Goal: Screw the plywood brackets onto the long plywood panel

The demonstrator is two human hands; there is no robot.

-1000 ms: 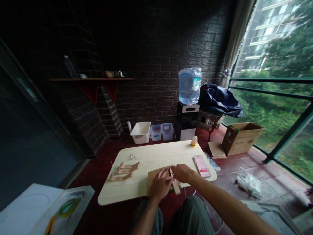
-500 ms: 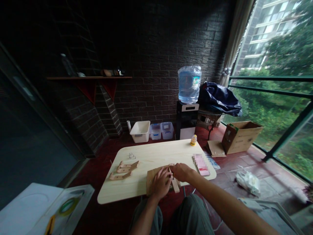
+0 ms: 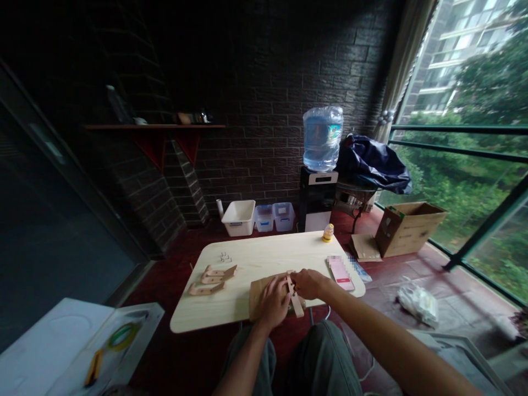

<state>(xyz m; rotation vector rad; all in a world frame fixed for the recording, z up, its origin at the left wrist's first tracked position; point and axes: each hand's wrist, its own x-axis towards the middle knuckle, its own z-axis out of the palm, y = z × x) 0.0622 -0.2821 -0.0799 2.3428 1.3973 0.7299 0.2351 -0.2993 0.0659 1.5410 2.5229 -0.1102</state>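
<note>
A light wooden piece [image 3: 297, 306] lies across a brown cardboard sheet [image 3: 256, 291] near the front edge of the pale table [image 3: 243, 251]. My left hand [image 3: 274, 303] rests on the cardboard with fingers extended, their tips against the left side of the wooden piece. At that piece's upper right is my right hand [image 3: 307, 283], its fingers closed in a pinch; what they hold is hidden. Several bent wooden pieces [image 3: 213, 287] lie on the left of the tabletop, with small metal hooks or pins [image 3: 225, 257] behind them.
A small yellow-capped bottle [image 3: 328, 233] and a pink-screened phone [image 3: 340, 273] are on the table's right. Beyond the table stand plastic bins [image 3: 240, 219] and a water dispenser [image 3: 317, 201]. A white case [image 3: 138, 335] lies open at lower left; a cardboard box [image 3: 406, 228] sits right.
The camera view has shifted slightly. My left fingers have drawn back a little from the wooden piece, showing more of it. My right hand stays at its upper right.
</note>
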